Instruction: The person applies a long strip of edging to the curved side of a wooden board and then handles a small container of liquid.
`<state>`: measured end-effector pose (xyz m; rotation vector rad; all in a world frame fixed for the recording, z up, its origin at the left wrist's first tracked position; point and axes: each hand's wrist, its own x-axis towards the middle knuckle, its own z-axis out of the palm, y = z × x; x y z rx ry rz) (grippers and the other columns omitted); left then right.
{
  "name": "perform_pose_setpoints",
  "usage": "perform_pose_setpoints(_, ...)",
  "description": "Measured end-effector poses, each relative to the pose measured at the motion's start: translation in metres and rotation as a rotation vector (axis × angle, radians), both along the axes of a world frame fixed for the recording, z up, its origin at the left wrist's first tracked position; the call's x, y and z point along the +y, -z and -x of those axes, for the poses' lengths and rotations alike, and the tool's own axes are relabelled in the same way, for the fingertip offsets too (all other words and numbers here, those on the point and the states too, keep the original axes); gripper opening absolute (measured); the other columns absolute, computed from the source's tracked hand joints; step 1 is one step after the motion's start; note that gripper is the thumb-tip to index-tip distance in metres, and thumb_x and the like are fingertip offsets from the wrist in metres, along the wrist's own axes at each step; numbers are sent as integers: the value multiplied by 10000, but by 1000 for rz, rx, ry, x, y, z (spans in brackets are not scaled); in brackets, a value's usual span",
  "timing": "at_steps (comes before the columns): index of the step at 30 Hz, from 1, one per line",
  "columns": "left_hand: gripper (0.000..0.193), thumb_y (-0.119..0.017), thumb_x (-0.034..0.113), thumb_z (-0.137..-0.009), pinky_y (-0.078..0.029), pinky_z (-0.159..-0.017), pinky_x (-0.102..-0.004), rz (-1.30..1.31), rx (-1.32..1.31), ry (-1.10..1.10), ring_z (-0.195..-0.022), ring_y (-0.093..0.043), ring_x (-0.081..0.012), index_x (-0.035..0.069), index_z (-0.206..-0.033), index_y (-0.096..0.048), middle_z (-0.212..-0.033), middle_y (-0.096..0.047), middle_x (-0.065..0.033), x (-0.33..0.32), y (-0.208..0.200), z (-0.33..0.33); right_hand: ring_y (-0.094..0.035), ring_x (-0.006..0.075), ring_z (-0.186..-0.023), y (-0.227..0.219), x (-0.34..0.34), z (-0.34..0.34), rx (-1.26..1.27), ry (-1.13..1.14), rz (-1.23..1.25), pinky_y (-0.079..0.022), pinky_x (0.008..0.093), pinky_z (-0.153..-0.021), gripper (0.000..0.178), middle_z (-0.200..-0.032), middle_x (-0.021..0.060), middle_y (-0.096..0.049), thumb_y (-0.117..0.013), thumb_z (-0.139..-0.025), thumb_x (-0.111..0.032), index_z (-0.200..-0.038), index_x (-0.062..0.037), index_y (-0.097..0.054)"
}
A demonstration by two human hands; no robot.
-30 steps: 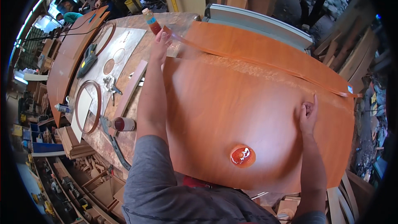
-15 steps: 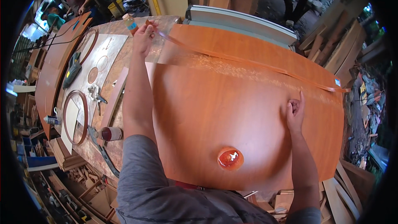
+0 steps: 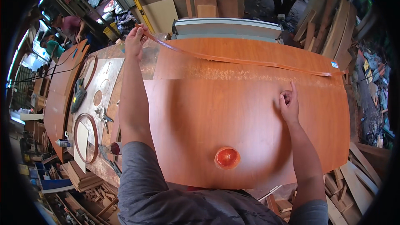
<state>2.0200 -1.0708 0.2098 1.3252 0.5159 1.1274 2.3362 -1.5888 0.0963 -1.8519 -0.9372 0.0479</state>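
Strip of narrow, glossy orange-brown edging [image 3: 241, 61] runs from the pinching left hand [image 3: 135, 43], passing beyond the half-curled, pointing, empty right hand [image 3: 289, 103].

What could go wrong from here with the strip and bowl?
1. The left hand holds one end of the long brown strip; the right hand isn't gripping it, so it might twist or slide.
2. The open bowl sits on the board near the person's body; a bump could spill its red contents.
3. Pale flecks lie near the strip; if loose, they might stick.
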Motion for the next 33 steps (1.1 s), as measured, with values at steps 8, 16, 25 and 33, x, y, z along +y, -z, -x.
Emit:
perform_pose_setpoints(8, 283, -619, 216, -915, -478, -692, -219, -54, 7, -37, -825, -600, -97, 31, -1128, -595, -937, -652, -17, -26, -46, -12, -548, 107, -654, 1, 1, -1, -42, 48, 43, -462, 250, -618, 724, -836, 47, -611, -656, -809, -64, -1424, -60, -274)
perform_pose_setpoints(16, 295, -636, 212, -902, -514, -757, -244, -114, 93, -68, -844, -620, -102, 19, -1123, -599, -938, -656, -27, -58, -86, -30, -601, 147, -729, -1, 84, 31, 25, -156, -12, -494, 280, -697, 751, -844, 69, -632, -670, -808, -50, -1440, -97, -268)
perform_pose_setpoints(25, 268, -647, 214, -894, -523, -750, -240, -123, 58, -97, -808, -606, -97, 28, -1085, -621, -917, -658, -33, -76, -119, -34, -634, 264, -870, -34, 211, 91, 8, -175, 19, -506, 377, -774, 779, -1013, 109, -637, -660, -808, -64, -1455, -172, -239)
perform_pose_setpoints(33, 273, -659, 251, -881, -527, -784, -254, -112, 45, -57, -844, -599, -103, 49, -1061, -626, -935, -649, -33, -76, -123, -31, -601, 339, -879, -18, 239, 91, -393, -184, -16, -494, 447, -758, 696, -960, 153, -612, -621, -821, -73, -1426, -207, -304)
